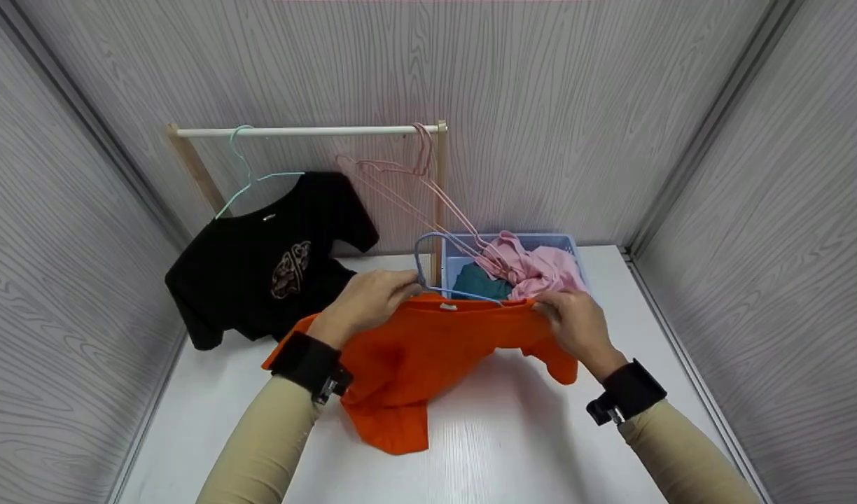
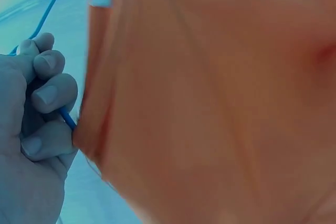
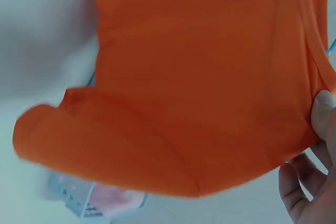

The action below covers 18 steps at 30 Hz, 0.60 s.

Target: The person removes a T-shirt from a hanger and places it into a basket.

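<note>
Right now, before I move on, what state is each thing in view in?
Orange fabric T-shirt: held up, hanging in folds
Thin blue hanger: hook off the rail, one arm at the orange neckline
Left hand: grips the blue hanger
Right hand: pinches the orange T-shirt by its neckline
Black printed T-shirt: on a thin mint-green hanger, hooked on the white rail
Thin pink hangers: hooked on the rail
Light-blue plastic basket: holding crumpled pink and green cloth

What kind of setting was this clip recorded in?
Probably a small staged booth for clothes handling: wood-grain panels enclose a white tabletop, a little garment rack carries hangers and a black T-shirt, and a blue basket holds more clothing.
</note>
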Tool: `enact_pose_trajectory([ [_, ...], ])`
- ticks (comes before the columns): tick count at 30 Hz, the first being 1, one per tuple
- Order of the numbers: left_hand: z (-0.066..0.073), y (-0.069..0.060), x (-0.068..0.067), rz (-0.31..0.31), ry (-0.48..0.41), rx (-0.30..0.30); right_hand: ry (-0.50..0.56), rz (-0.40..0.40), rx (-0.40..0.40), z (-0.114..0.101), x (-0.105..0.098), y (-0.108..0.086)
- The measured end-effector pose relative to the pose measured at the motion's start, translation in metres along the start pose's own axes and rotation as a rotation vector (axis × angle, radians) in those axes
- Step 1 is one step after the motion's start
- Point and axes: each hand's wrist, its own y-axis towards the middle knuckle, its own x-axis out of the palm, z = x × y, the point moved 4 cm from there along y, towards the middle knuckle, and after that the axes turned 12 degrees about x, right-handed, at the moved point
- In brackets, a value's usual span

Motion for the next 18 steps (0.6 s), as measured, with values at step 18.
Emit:
enact_pose_trajectory([
  [18,-0.001,-0.008,-0.008,-0.025,-0.082,-0.079,-0.108,-0.047,0.197,0.049,0.01,-0.001],
])
